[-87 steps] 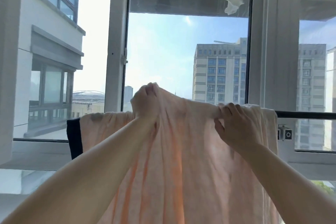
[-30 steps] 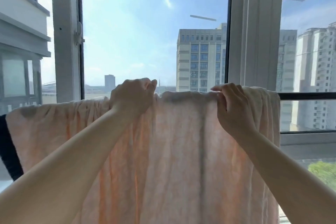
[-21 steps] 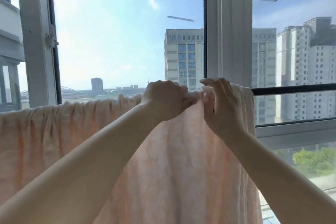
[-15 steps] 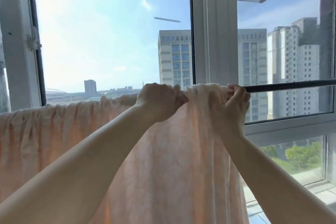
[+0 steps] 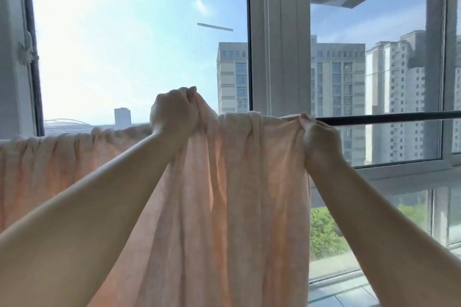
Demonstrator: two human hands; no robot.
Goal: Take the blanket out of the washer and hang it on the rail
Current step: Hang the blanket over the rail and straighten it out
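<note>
- Since a half-second ago my left hand [image 5: 174, 113] has lifted its bunch of the peach blanket [image 5: 224, 207] above the rail [image 5: 386, 117], and my right hand [image 5: 318, 137] has slid to the cloth's right edge.
- Both sets of fingers are curled tight on fabric.
- Most of the blanket already hangs over the rail by the window.
- I'd draw the gathered folds rightward along the bare rail, evenly, without tugging the far side off.

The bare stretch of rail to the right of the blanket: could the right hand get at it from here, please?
Probably yes: the right hand grips the blanket edge right beside the bare rail, with nothing between them.
</note>
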